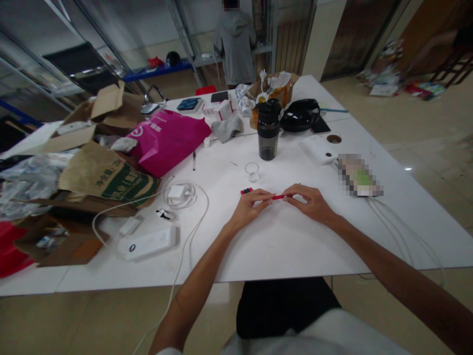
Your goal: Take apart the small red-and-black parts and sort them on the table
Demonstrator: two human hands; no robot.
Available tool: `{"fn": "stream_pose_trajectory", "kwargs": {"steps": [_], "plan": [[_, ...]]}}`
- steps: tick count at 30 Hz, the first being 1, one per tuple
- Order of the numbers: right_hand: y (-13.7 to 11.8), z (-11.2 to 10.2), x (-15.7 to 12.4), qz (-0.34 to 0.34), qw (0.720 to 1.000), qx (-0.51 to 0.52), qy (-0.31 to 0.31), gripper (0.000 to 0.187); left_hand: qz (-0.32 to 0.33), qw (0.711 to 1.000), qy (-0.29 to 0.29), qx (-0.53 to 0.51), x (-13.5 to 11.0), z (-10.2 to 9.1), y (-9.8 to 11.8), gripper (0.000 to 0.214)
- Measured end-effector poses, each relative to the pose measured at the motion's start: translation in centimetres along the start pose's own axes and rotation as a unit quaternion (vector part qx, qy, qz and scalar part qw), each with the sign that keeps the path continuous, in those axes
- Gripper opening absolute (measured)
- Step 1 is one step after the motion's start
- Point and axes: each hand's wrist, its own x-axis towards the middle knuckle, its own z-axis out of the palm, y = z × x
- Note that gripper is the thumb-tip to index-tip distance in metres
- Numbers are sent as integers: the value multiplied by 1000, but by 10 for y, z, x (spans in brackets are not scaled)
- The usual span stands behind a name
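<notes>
Between my two hands, just above the white table (281, 241), is a slim red pen (278, 197). Fingers and thumb of my left hand (253, 206) pinch its left end. Its right end sits in the fingertips of my right hand (309, 201), which cover much of it. Close behind my left hand lie several small red and black ends (246, 191), perhaps of more pens, partly hidden by the fingers. A clear round thing (253, 172), a small cup or a tape roll, stands a little farther back.
A dark bottle (268, 130) stands behind the clear thing. To the right lies a phone (358, 175) on a cable. Leftward are a white power bank (151, 242), coiled cables, a pink bag (166, 140) and cardboard boxes (74, 241). A person (235, 47) stands beyond the table.
</notes>
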Motion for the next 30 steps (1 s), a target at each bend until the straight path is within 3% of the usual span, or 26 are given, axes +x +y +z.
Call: {"fn": "stream_pose_trajectory", "kwargs": {"steps": [9, 19, 23, 30], "plan": [[3, -1, -2, -16, 999, -38, -17, 21, 95, 993, 27, 69, 0, 3, -3, 20], [2, 0, -1, -4, 998, -51, -33, 41, 115, 990, 38, 78, 0, 5, 4, 18], [1, 1, -2, -11, 999, -50, -8, 24, 100, 991, 53, 70, 0, 4, 6, 16], [-1, 1, -2, -27, 999, -26, 19, 16, 75, 993, 59, 63, 1, 1, 8, 17]]}}
